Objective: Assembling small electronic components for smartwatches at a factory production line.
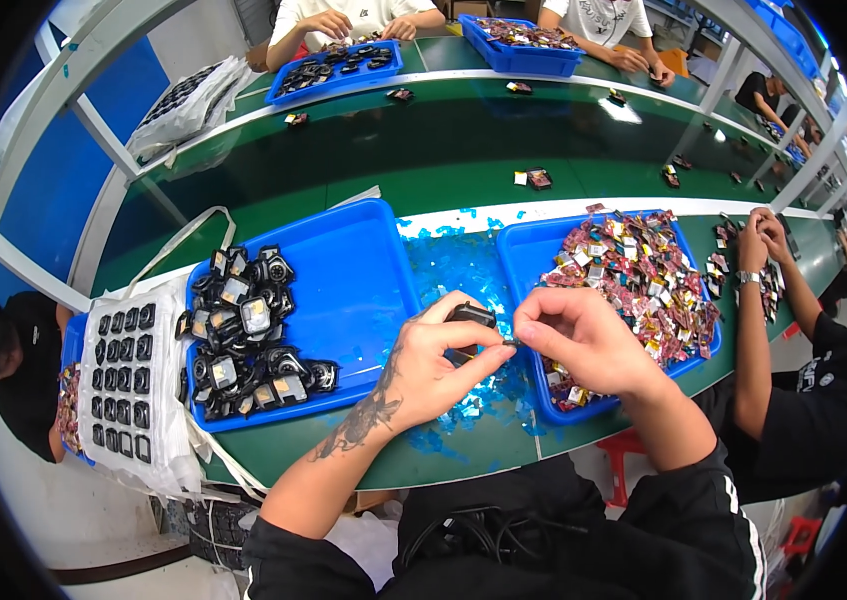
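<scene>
A small black watch case (471, 316) is gripped in my left hand (421, 375), with fingers and thumb wrapped round it. My right hand (583, 345) is closed in a pinch at the case's lower right end; whatever lies between its fingertips is too small to make out. To the left stands a blue tray (348, 275) with a pile of black watch cases (255, 317) in its left part. A second blue tray (525, 262), on the right, is heaped with small red circuit boards (633, 290) bearing white and yellow pieces. My right forearm reaches across its near edge.
Blue film scraps (458, 275) litter the green table between the trays. At far left, a white sheet (108, 440) carries rows of black cases. Beyond runs a green conveyor belt (393, 145) with scattered parts. Co-workers sit opposite and at right, one with a wristwatch (748, 276).
</scene>
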Available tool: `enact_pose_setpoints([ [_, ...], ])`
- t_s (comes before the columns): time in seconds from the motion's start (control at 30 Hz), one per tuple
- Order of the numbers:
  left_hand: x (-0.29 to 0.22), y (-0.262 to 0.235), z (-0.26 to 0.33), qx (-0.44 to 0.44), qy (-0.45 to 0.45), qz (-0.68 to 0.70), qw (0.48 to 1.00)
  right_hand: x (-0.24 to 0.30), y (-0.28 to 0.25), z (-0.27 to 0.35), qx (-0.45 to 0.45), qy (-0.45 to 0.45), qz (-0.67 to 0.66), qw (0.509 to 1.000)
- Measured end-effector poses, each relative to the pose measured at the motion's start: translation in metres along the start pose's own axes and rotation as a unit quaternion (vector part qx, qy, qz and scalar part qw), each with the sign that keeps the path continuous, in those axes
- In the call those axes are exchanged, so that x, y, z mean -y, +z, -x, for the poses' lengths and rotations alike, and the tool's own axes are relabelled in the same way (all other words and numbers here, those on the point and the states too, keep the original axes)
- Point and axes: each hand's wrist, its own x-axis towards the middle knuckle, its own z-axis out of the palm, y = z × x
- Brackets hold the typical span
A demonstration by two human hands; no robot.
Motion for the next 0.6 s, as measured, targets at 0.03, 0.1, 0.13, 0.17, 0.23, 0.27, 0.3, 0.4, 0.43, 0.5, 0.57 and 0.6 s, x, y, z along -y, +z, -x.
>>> enact_pose_setpoints([
  [0.03,0.000,-0.001,0.000,-0.001,0.020,-0.009,1.000,-0.001,0.000,-0.002,0.032,0.022,-0.055,0.998],
  [0.1,-0.002,-0.003,-0.001,-0.017,0.072,-0.087,0.993,-0.008,0.002,-0.006,0.059,0.044,-0.109,0.991],
  [0.13,-0.003,-0.004,-0.002,-0.036,0.123,-0.165,0.978,-0.013,0.003,-0.008,0.033,0.044,-0.082,0.995],
  [0.17,-0.002,-0.002,-0.003,-0.033,0.127,-0.162,0.978,-0.015,0.005,-0.009,0.007,0.043,-0.054,0.998],
  [0.23,-0.001,0.001,-0.001,-0.068,0.185,-0.218,0.956,-0.018,0.016,-0.013,-0.161,-0.136,0.222,0.952],
  [0.27,-0.002,0.003,-0.001,-0.071,0.170,-0.197,0.963,-0.019,0.015,-0.012,-0.153,-0.146,0.314,0.926],
  [0.3,-0.002,0.004,0.001,-0.073,0.172,-0.199,0.962,-0.019,0.016,-0.013,-0.142,-0.156,0.402,0.891],
  [0.4,0.002,0.008,0.004,-0.128,-0.066,0.020,0.989,-0.006,0.011,-0.005,-0.020,-0.006,0.467,0.884],
  [0.43,0.005,0.009,0.004,-0.133,-0.065,0.017,0.989,-0.004,0.012,-0.004,-0.017,-0.012,0.467,0.884],
  [0.5,0.007,0.013,0.001,-0.135,-0.101,0.119,0.978,-0.002,0.012,0.002,-0.143,-0.110,0.210,0.961],
  [0.57,0.004,0.014,-0.005,-0.109,-0.097,0.125,0.981,-0.017,0.012,0.005,-0.154,-0.136,0.133,0.970],
  [0.6,0.004,0.012,-0.006,-0.060,-0.095,0.092,0.989,-0.023,0.017,0.007,-0.146,-0.114,0.044,0.982],
])
